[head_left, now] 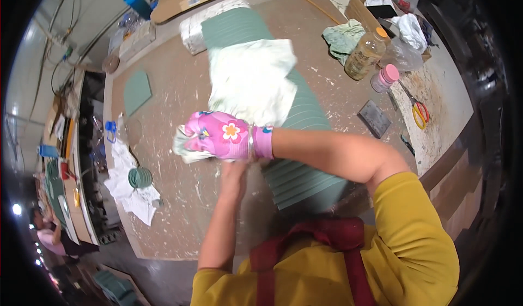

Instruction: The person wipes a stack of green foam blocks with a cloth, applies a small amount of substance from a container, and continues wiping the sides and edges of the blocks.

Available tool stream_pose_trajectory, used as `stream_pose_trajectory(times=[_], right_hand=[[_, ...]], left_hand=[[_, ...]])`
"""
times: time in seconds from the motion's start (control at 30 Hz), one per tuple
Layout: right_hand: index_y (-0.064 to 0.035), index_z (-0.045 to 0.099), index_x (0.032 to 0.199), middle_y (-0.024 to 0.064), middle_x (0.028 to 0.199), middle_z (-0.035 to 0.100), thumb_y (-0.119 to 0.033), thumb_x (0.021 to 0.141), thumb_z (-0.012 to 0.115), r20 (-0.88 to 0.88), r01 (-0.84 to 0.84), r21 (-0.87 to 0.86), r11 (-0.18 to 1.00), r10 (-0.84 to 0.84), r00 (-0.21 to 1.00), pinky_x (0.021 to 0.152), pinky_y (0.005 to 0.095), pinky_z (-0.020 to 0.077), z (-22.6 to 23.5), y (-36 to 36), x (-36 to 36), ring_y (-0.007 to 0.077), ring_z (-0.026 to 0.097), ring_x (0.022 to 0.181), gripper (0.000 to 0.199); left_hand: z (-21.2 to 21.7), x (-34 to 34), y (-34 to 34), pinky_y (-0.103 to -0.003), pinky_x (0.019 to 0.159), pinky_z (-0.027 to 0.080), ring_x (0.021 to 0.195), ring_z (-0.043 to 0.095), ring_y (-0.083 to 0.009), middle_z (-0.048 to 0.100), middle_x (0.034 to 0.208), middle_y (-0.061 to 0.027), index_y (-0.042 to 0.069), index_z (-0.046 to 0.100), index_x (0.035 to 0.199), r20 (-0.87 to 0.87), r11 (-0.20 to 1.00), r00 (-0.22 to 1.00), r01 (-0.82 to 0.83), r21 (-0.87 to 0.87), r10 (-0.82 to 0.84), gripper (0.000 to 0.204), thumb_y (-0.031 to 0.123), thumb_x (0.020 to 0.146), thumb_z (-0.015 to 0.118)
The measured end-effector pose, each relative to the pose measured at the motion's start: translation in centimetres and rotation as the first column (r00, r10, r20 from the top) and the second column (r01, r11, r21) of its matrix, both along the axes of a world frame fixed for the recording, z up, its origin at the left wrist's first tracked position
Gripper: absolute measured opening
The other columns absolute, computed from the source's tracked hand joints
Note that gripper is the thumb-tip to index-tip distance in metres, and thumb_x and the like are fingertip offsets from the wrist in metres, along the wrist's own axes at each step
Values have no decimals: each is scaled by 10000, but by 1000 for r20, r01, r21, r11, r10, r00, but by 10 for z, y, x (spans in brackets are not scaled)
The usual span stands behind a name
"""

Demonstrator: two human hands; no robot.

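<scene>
My right hand wears a pink flowered glove, fastened round the wrist with a clear band. It reaches across to the left, its fingers curled against a pale greenish cloth that sticks out beside them. Under it comes my left forearm; the left hand itself is hidden behind the glove and cloth. Just beyond, a white cloth lies over a long row of overlapping green slabs, which runs from the far side to near my body. A single green slab lies flat at the left.
On the right stand an orange-capped bottle, a pink-lidded jar, a dark grey block and scissors. A green roll rests on a white rag at left. Another person works at the far left.
</scene>
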State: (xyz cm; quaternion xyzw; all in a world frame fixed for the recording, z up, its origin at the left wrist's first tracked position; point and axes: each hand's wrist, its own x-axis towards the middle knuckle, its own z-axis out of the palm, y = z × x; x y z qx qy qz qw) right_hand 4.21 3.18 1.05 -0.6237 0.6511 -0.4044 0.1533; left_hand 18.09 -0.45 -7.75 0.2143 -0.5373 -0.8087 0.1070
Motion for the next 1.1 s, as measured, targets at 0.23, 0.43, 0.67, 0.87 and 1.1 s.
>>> stream_pose_trajectory(times=[0.23,0.43,0.67,0.87,1.1], right_hand=[[-25,414,1383,234,1410,402,-396,892,598,224,-11,-263,965,72,972,1089,439,319,53,85,6,362,360,1337,642],[20,382,1373,235,1386,407,-468,841,626,0,585,-83,807,-587,810,1107,442,278,4,175,-29,372,381,1308,761],[33,416,1351,204,1468,331,-433,824,654,-247,600,67,797,-570,784,1114,458,239,-13,168,-24,388,300,1361,743],[6,389,1391,189,1496,297,-439,829,635,-253,642,30,766,-616,746,1126,456,220,-7,163,-31,369,267,1386,757],[1,377,1400,209,1495,295,-475,853,592,-201,513,236,826,-475,857,1121,467,232,-9,132,-72,389,282,1375,756]], left_hand=[[96,-27,-17,-368,989,444,1141,559,-237,541,1291,-129,-15,454,1311,-8,787,828,-535,-307,560,386,63,940,525],[178,-125,-8,-356,886,486,1030,614,-263,617,1147,-150,-2,540,1232,114,571,993,117,-812,-40,400,107,853,609],[76,-106,-21,-428,1039,345,1245,471,-333,544,1284,-194,75,468,1356,130,231,984,155,-960,-121,551,325,886,613],[84,-62,-101,-347,817,500,937,667,-288,693,952,-167,-13,608,1157,-18,339,974,-96,-936,225,354,212,884,609],[92,-132,-14,-428,1045,338,1233,460,-342,496,1320,-208,21,510,1278,133,-214,947,71,-974,-292,511,201,827,669]])
